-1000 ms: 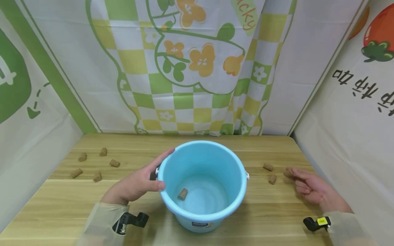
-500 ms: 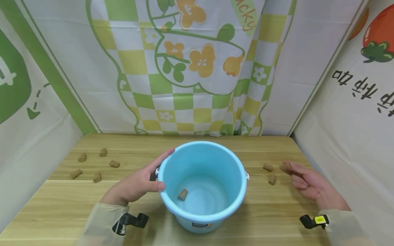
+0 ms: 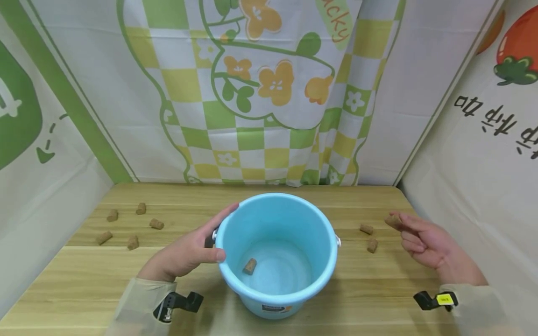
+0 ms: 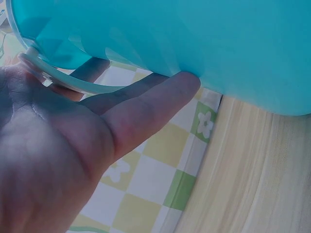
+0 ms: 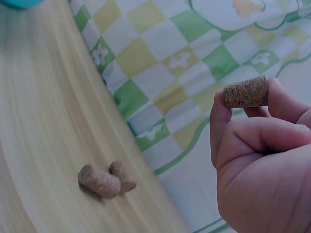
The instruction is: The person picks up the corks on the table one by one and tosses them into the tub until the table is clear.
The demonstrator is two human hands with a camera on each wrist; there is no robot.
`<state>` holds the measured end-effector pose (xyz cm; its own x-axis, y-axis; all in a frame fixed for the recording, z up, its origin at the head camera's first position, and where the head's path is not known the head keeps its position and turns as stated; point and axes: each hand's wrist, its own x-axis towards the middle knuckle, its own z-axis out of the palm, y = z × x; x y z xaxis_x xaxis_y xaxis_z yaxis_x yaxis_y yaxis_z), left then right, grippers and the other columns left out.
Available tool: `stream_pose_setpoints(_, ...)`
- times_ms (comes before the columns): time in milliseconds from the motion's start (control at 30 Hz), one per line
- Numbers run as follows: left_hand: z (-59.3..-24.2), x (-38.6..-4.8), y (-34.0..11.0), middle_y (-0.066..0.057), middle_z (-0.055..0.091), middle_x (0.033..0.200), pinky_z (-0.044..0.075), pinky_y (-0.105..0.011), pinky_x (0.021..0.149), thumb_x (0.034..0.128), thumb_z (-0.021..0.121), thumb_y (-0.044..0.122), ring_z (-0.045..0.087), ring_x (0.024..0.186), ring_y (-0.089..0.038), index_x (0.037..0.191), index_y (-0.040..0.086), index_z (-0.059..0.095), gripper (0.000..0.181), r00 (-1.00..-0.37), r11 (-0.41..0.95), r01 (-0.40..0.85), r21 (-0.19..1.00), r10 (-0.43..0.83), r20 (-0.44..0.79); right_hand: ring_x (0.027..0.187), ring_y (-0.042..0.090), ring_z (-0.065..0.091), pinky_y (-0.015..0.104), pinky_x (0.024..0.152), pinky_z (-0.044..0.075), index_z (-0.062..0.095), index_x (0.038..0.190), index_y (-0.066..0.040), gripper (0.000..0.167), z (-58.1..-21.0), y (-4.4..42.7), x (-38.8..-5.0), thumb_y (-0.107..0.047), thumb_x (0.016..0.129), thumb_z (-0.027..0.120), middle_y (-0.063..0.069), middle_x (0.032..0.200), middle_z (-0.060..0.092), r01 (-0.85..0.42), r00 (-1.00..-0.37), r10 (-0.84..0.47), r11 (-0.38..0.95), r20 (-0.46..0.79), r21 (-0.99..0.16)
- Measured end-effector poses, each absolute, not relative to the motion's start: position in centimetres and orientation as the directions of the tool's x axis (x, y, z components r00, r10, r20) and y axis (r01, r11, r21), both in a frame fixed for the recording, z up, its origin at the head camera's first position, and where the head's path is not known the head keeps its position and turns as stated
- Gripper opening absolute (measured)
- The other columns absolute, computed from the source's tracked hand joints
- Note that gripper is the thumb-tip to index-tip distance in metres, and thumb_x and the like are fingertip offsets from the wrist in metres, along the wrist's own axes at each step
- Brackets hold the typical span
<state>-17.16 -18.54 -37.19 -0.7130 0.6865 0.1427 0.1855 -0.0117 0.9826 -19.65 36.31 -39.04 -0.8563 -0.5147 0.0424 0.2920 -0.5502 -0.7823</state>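
A light blue bucket (image 3: 277,294) stands upright on the table, with one cork (image 3: 250,266) on its floor. My left hand (image 3: 187,249) lies against its left side, straight fingers on the outer wall and thumb at the rim; the left wrist view has this hand (image 4: 63,131) beside the white handle (image 4: 73,80). Between thumb and fingertips my right hand (image 3: 428,242) pinches a cork (image 5: 246,92), raised above the table at the right. Two loose corks, one farther back (image 3: 366,228) and one nearer (image 3: 372,245), lie between that hand and the bucket.
Several more corks, among them one cork (image 3: 132,242), lie scattered on the left of the wooden table (image 3: 357,298). A checked curtain (image 3: 269,140) hangs behind the back edge. Fabric walls, one of them the right wall (image 3: 475,186), close in both sides.
My right hand has risen and moved back with the pinched cork, lifting it off the table area beside the two loose corks. The left hand and bucket have stayed put.
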Motion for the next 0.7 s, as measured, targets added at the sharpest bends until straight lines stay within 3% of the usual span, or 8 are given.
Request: stream_pose_setpoints(700,-37.1,-17.0,-18.5,-0.021,0.022,0.157,0.043,-0.048,0.098,0.0889,0.076,0.036,0.036,0.131,-0.047,0.161,0.031,0.011,0.098,-0.725,-0.009,0.142,0.990,0.680,0.110,0.052,0.009,0.010,0.017,0.046,0.027,0.061,0.127,0.001,0.047,-35.9,33.8,-19.1,-0.013,0.112,0.018,0.012,0.123,0.063,0.284,-0.796,-0.587,-0.573,0.144,-0.769)
